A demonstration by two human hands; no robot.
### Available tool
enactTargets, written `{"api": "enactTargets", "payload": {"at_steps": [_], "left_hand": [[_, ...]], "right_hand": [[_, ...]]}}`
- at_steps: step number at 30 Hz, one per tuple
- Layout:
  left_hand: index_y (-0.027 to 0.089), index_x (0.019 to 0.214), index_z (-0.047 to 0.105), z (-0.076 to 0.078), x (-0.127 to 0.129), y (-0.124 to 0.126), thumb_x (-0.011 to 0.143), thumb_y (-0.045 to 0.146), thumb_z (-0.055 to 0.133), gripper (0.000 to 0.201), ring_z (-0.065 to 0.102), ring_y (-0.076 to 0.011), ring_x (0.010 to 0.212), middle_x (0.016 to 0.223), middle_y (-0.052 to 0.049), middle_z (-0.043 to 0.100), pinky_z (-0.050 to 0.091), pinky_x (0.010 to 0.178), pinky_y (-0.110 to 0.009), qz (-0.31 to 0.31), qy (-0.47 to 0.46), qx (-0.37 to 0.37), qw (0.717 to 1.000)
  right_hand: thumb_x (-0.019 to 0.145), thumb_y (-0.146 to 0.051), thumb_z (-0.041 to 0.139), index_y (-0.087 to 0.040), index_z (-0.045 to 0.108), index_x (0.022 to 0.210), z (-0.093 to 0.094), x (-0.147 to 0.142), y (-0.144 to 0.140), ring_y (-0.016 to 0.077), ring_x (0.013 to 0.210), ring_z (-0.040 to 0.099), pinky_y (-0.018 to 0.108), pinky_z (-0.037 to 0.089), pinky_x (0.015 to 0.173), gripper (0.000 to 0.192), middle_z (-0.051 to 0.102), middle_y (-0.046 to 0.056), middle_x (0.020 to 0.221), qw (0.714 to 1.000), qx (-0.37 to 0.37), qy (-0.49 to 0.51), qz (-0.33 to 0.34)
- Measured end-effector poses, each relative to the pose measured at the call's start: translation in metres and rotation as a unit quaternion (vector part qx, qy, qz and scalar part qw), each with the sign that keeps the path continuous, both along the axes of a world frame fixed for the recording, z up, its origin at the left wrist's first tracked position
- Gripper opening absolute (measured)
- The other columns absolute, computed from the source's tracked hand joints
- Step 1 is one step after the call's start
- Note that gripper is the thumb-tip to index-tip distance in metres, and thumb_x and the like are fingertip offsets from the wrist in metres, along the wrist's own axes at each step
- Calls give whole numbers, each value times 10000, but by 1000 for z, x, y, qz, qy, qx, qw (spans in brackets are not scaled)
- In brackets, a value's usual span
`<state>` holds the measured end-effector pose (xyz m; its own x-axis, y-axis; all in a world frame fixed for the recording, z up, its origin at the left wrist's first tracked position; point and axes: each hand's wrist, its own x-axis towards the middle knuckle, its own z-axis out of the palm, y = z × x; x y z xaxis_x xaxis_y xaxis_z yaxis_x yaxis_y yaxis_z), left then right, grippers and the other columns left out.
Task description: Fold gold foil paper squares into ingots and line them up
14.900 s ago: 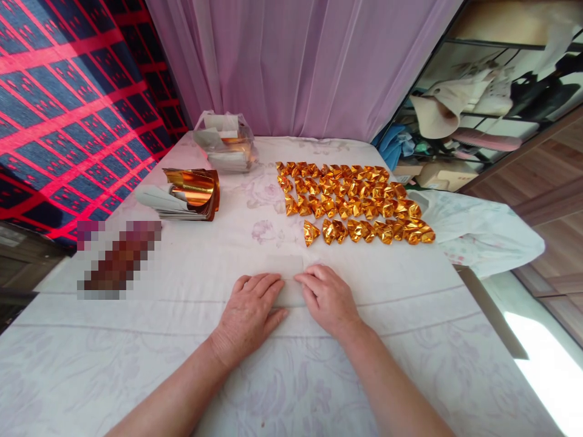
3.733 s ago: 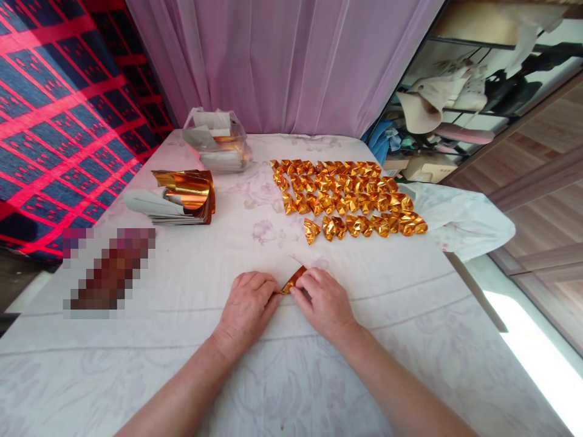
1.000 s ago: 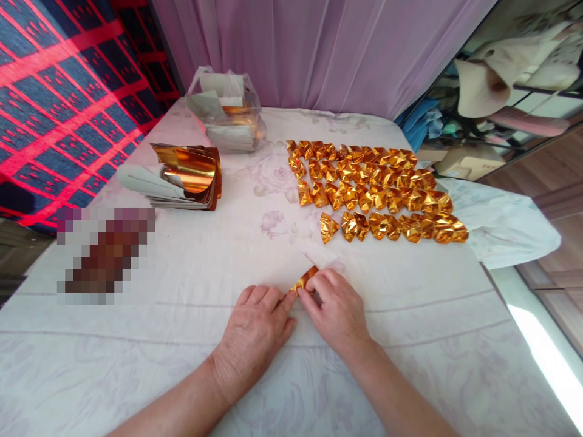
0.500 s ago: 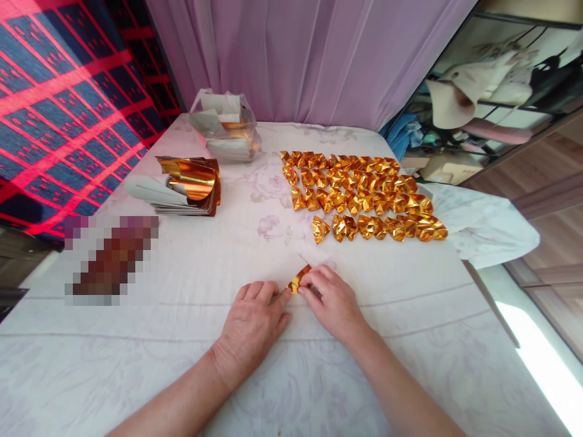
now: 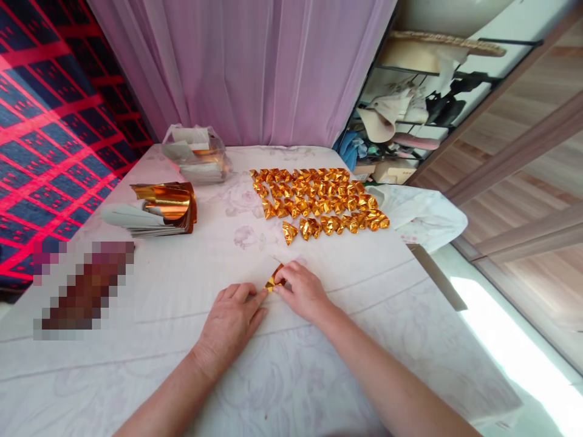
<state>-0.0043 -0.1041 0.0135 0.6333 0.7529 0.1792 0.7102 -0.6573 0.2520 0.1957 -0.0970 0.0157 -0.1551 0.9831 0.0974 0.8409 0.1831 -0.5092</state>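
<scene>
A small folded piece of gold foil paper (image 5: pixel 270 283) lies on the floral tablecloth between my hands. The fingers of my right hand (image 5: pixel 301 290) are closed on its right side, hiding part of it. My left hand (image 5: pixel 231 318), its fingers bent and close together, holds the lower left end down with the index fingertip. Beyond the hands, several folded gold foil pieces (image 5: pixel 321 197) sit in rows, with a single one (image 5: pixel 288 233) at the near left corner.
At the left stands a bent stack of gold-and-grey foil sheets (image 5: pixel 170 203). Behind it is a clear plastic bag (image 5: pixel 195 155) with more sheets. A blurred dark red patch (image 5: pixel 86 288) covers something at the far left. A purple curtain (image 5: pixel 255 73) hangs behind the table; shelves (image 5: pixel 410 103) stand at right.
The camera view has turned to the right, so everything sits further left in the picture. Both hands stay on the foil paper, and little else differs.
</scene>
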Motion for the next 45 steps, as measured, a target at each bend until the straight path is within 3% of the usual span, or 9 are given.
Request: {"api": "enactTargets", "payload": {"at_steps": [7, 11, 18, 25, 28, 31, 37, 40, 45], "left_hand": [[225, 1246, 654, -6, -13, 1, 961, 292, 537, 316, 583, -228, 974, 1102, -80, 627, 513, 866, -411, -13, 17, 35, 999], [232, 1252, 647, -2, -16, 0, 957, 301, 547, 319, 592, -233, 988, 1105, -74, 631, 504, 870, -400, -12, 50, 54, 997], [162, 1067, 683, 19, 6, -5, 900, 208, 591, 195, 611, -244, 875, 982, -69, 644, 492, 765, -394, -19, 159, 102, 982], [129, 1062, 668, 10, 11, -8, 911, 207, 567, 198, 612, -230, 839, 968, -71, 646, 487, 717, -377, -29, 161, 150, 975], [108, 1120, 646, 7, 9, -10, 916, 210, 558, 245, 612, -231, 842, 989, -74, 642, 489, 711, -387, -30, 165, 147, 975], [115, 1119, 637, 7, 8, -11, 916, 219, 566, 239, 612, -231, 854, 999, -72, 638, 489, 715, -386, -29, 166, 128, 977], [141, 1107, 628, 9, 7, -9, 917, 236, 578, 218, 619, -228, 884, 1046, -73, 643, 492, 738, -372, -27, 155, 98, 983], [138, 1125, 617, 9, 7, -10, 921, 234, 571, 230, 616, -232, 895, 1056, -81, 640, 491, 738, -371, -27, 155, 94, 983], [127, 1143, 618, 9, 7, -12, 936, 230, 550, 241, 613, -230, 873, 1043, -89, 647, 485, 721, -367, -29, 168, 109, 979]], "right_hand": [[822, -153, 722, -219, 661, 811, 4, -2, 0, 140, 865, 621, 266, 459, 787, 90, 635, -4, 918, 1000, -11, 12, -15], [825, -162, 717, -219, 665, 815, 4, -2, 0, 140, 866, 613, 261, 450, 780, 78, 637, -1, 926, 1000, -20, 14, -15], [840, -197, 706, -219, 670, 809, 6, -2, 2, 150, 896, 607, 265, 433, 785, 52, 637, 5, 938, 999, -39, 12, -14], [883, -304, 658, -225, 666, 794, 6, -11, 1, 153, 832, 596, 263, 422, 717, 119, 636, 14, 891, 998, -16, -42, -50], [863, -387, 687, -228, 649, 755, 3, -17, 2, 159, 804, 592, 266, 423, 693, 196, 626, 15, 865, 995, -13, -55, -81], [855, -340, 702, -231, 652, 847, -2, -15, 1, 165, 837, 602, 271, 439, 720, 121, 633, 19, 914, 996, 4, -44, -82], [891, -199, 619, -234, 640, 915, -11, 3, -2, 164, 890, 615, 278, 460, 771, 47, 641, 17, 938, 999, 42, -1, -9], [888, -244, 635, -227, 630, 910, -11, 2, -3, 170, 864, 614, 284, 466, 761, 28, 630, 23, 926, 998, 59, -4, -5], [811, -328, 737, -220, 609, 878, -10, -8, -4, 199, 822, 605, 315, 468, 727, 180, 620, 29, 902, 997, 48, -37, -46]]}}
